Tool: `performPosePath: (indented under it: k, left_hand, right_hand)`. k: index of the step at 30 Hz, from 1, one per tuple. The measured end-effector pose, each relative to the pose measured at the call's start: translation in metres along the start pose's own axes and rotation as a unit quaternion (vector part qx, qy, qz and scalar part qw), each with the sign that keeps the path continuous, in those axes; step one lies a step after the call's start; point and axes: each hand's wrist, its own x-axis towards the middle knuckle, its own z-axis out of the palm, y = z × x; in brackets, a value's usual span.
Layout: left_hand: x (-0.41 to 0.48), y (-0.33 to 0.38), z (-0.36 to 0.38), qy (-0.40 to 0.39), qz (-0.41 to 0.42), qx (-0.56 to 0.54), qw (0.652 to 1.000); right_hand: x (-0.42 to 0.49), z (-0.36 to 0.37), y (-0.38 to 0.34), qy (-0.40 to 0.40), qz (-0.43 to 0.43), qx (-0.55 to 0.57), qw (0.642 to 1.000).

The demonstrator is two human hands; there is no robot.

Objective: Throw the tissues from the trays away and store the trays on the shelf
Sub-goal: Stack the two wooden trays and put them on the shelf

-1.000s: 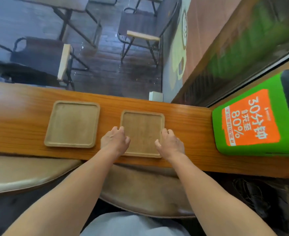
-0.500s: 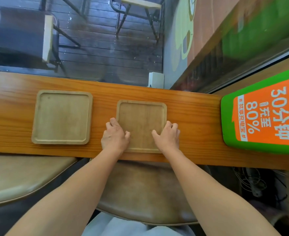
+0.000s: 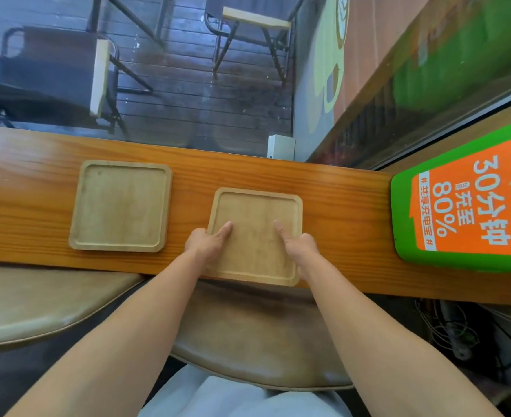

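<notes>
Two square wooden trays lie on a long wooden counter (image 3: 338,188); neither holds a tissue. The right tray (image 3: 255,212) reaches past the counter's near edge. My left hand (image 3: 207,242) grips its left side and my right hand (image 3: 298,245) grips its right side, both thumbs pressing on the tray's inner face and the fingers hidden under it. The left tray (image 3: 122,206) rests flat, about a hand's width from my left hand.
A green and orange power-bank station (image 3: 465,200) stands at the counter's right end. Two padded stools (image 3: 37,305) sit below the near edge. Beyond the counter is a window onto a deck with chairs (image 3: 248,28). A small white box (image 3: 281,147) sits behind the counter.
Both hands have shifted from resting on the right tray's near corners to gripping its sides with thumbs on top. The tray has slid toward me, over the counter's near edge.
</notes>
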Motion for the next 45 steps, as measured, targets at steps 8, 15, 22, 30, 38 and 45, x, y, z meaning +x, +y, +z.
performPosePath:
  k: [8, 15, 22, 30, 38, 45]
  left_hand:
    - [-0.023, 0.001, -0.028, -0.041, 0.083, -0.024, 0.995]
    - [-0.035, -0.002, -0.066, -0.029, 0.103, -0.080, 0.991]
    - [-0.023, -0.020, -0.116, 0.045, 0.120, -0.098, 0.987]
    - [0.018, -0.062, -0.189, 0.060, 0.073, -0.126, 0.988]
    - [0.060, -0.059, -0.270, 0.088, 0.114, -0.039, 0.989]
    - [0.078, -0.043, -0.289, 0.072, 0.140, 0.021, 0.987]
  right_hand:
    - [-0.027, 0.005, 0.008, -0.042, -0.023, 0.066, 0.997]
    - [-0.047, 0.023, -0.020, -0.103, -0.050, 0.068, 0.991]
    - [-0.069, 0.074, -0.041, -0.124, -0.065, 0.056, 0.989]
    - [-0.091, 0.161, -0.062, -0.153, -0.094, 0.024, 0.983]
    - [-0.100, 0.260, -0.077, -0.073, -0.075, 0.051, 0.993]
    - [-0.099, 0.284, -0.083, 0.000, -0.061, 0.043, 0.997]
